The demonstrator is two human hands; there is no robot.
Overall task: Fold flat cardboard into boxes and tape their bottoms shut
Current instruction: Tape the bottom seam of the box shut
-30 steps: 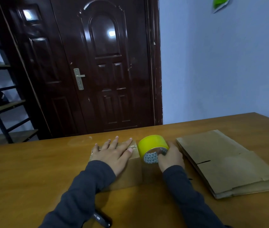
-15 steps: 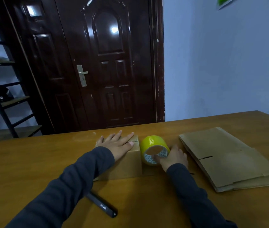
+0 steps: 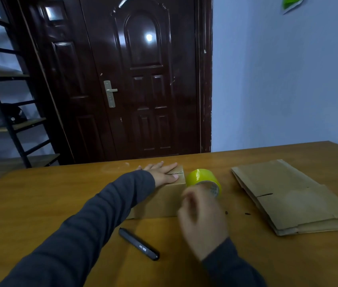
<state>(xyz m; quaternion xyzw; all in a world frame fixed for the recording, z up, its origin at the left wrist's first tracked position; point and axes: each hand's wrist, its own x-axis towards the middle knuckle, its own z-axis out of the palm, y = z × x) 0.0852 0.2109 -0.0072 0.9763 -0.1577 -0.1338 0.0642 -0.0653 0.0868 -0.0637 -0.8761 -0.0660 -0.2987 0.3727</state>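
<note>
Table (image 3: 40, 204) holds box (image 3: 160, 204), tape roll (image 3: 199, 176), tool (image 3: 139, 243) (black), flat cardboard stack (image 3: 288, 189).

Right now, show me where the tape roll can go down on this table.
Bare table left of the box, past the left sleeve; also the gap between tape roll and flat cardboard stack. Crowded: box, right hand and black tool at centre.

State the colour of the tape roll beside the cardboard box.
The tape roll is yellow-green, shown best in the head view.
</note>
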